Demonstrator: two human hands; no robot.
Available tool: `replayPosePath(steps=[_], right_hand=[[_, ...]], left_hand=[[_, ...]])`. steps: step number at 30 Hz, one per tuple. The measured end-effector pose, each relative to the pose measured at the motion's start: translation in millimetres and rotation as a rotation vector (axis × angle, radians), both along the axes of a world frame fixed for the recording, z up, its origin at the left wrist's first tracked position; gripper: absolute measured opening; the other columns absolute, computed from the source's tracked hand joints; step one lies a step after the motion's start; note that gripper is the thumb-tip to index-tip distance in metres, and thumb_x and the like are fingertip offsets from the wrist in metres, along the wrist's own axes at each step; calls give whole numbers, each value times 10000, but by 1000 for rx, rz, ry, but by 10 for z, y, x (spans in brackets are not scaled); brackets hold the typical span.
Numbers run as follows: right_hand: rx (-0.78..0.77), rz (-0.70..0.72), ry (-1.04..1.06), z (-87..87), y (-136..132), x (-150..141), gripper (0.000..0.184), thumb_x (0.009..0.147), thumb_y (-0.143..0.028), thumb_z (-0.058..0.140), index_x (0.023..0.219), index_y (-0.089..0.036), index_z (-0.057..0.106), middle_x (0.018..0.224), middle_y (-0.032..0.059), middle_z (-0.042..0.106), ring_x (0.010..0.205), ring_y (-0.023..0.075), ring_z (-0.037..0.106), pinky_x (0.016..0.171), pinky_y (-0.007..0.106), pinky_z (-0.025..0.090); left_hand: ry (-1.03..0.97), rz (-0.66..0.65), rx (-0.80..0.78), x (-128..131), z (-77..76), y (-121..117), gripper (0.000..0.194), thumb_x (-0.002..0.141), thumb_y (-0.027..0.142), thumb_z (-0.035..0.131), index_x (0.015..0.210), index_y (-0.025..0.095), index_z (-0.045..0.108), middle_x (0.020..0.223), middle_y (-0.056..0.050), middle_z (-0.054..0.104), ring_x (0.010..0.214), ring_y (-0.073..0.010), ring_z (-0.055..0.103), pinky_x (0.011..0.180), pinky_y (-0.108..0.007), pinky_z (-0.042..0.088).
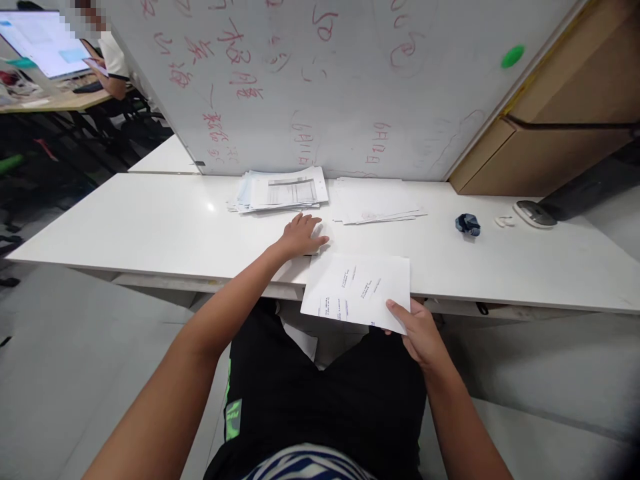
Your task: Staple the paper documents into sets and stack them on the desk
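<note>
My right hand (419, 331) pinches the near right corner of a white printed sheet (357, 290), which hangs partly over the front edge of the white table (150, 227). My left hand (301, 235) rests on the table just left of that sheet, fingers curled down over something small and dark that I cannot make out. Just beyond my left hand lies a fanned stack of printed papers (283, 191). A second, flatter stack of white sheets (376, 202) lies to its right.
A whiteboard (325, 80) with red writing and a green magnet (513, 56) stands behind the table. A blue scrunchie (468, 225), a small white piece (504, 221) and a grey device (534, 213) lie at the right. Another person sits at a desk with a monitor (43, 41), far left.
</note>
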State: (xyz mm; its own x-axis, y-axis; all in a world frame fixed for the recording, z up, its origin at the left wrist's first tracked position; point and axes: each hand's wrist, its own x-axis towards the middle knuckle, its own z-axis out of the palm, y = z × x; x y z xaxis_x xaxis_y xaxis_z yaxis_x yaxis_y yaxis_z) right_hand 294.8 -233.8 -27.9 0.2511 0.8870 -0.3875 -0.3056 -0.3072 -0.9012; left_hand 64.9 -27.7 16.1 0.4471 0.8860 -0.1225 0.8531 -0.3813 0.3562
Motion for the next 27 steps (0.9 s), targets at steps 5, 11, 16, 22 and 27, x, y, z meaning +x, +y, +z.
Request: replayPosePath(steps=[5, 11, 16, 22, 27], right_hand=[[-1, -14, -14, -6, -76, 57, 411, 638, -428, 800, 922, -148, 701, 762, 52, 715, 564, 164, 602, 465, 277, 486], [3, -127, -47, -55, -191, 335, 441, 670, -396, 793, 1040, -177, 694, 1035, 71, 729, 905, 226, 686, 822, 331, 549], [-20, -134, -101, -64, -188, 416, 462, 656, -403, 800, 1045, -179, 691, 1049, 74, 728, 940, 245, 686, 873, 361, 544], [31, -190, -134, -74, -143, 335, 468, 649, -398, 798, 1053, -188, 692, 1087, 73, 717, 1033, 267, 658, 923, 392, 530], [52, -237, -163, -99, -96, 239, 503, 662, -395, 786, 1107, -189, 670, 1115, 68, 706, 1093, 257, 629, 983, 395, 494]], left_hand=[[-106, 44, -41, -106, -36, 60, 787, 819, 722, 296, 1426, 223, 351, 1528, -90, 306, 1432, -338, 149, 1103, -510, 249], [-207, 95, -65, -129, -44, 56, 800, 814, 744, 262, 1397, 216, 403, 1502, -97, 360, 1417, -330, 216, 1088, -488, 283], [-254, 114, -71, -133, -9, 21, 776, 823, 732, 272, 1371, 209, 438, 1484, -107, 390, 1401, -319, 268, 1089, -472, 286], [-354, 125, -97, -168, -6, 18, 739, 839, 715, 274, 1344, 213, 468, 1468, -103, 417, 1378, -311, 323, 1077, -447, 310], [-445, 173, -115, -198, 27, -12, 722, 844, 722, 271, 1317, 228, 505, 1437, -89, 463, 1329, -299, 408, 1037, -409, 368]])
